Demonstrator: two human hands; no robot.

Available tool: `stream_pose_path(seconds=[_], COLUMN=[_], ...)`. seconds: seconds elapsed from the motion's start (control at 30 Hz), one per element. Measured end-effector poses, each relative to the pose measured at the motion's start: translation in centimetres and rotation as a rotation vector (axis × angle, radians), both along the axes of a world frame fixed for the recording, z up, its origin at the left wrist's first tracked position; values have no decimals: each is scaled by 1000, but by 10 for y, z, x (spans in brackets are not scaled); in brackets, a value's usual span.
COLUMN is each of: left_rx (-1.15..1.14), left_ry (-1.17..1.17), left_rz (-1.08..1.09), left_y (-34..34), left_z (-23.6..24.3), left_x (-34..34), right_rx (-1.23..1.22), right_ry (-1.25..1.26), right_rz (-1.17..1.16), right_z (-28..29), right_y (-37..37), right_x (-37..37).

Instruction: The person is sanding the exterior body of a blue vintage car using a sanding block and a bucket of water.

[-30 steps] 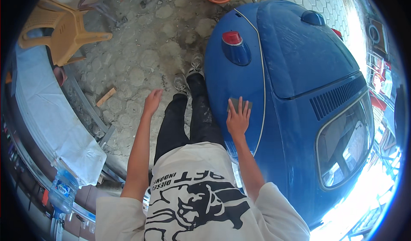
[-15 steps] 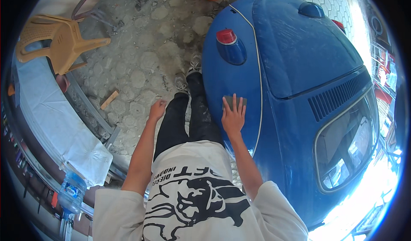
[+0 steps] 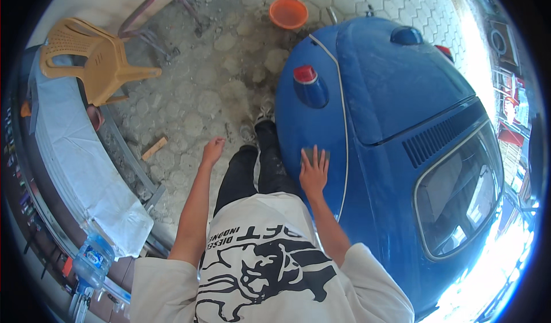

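Your right hand (image 3: 314, 172) lies flat on the rear fender (image 3: 298, 133) of the blue car (image 3: 402, 128), fingers (image 3: 319, 155) spread and released, not curled around anything. Under the fingertips there seems to be a small grey pad (image 3: 310, 152) pressed against the paint, though the view is too small to be sure what it is. The fender sits just right of your legs in black trousers (image 3: 258, 174), below the red tail light (image 3: 306, 74) and beside the thin pale trim line (image 3: 343, 128) that runs down the body.

Your left hand (image 3: 212, 151) hangs free over the paved floor (image 3: 201, 93), fingers loosely open, touching nothing and well apart from the car.

An orange bowl (image 3: 288, 13) stands on the floor near the car's tail. A tan plastic chair (image 3: 92, 59) is at the far left, next to a worktop covered with a white sheet (image 3: 74, 162). A small piece of wood (image 3: 154, 148) lies on the paving near it, and a clear water bottle (image 3: 92, 260) stands at the lower left.
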State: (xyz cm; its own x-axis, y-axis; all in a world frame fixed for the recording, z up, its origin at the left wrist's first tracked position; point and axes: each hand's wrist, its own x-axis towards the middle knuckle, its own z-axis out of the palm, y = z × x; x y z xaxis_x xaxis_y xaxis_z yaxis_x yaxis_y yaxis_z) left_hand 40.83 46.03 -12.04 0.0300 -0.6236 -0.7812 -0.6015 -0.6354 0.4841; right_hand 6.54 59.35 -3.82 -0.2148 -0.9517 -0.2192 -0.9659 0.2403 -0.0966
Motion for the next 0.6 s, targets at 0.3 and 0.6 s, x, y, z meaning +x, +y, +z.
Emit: stream_pose_path(seconds=[0.3, 0.6], left_rx=[17, 162], left_ry=[-39, -51], left_rz=[-240, -210], left_y=[-2, 4], left_z=[-4, 5], left_x=[1, 58], right_rx=[65, 66], right_ry=[137, 44], right_rz=[-323, -277], right_z=[-11, 18], right_y=[-45, 34], right_x=[-23, -10])
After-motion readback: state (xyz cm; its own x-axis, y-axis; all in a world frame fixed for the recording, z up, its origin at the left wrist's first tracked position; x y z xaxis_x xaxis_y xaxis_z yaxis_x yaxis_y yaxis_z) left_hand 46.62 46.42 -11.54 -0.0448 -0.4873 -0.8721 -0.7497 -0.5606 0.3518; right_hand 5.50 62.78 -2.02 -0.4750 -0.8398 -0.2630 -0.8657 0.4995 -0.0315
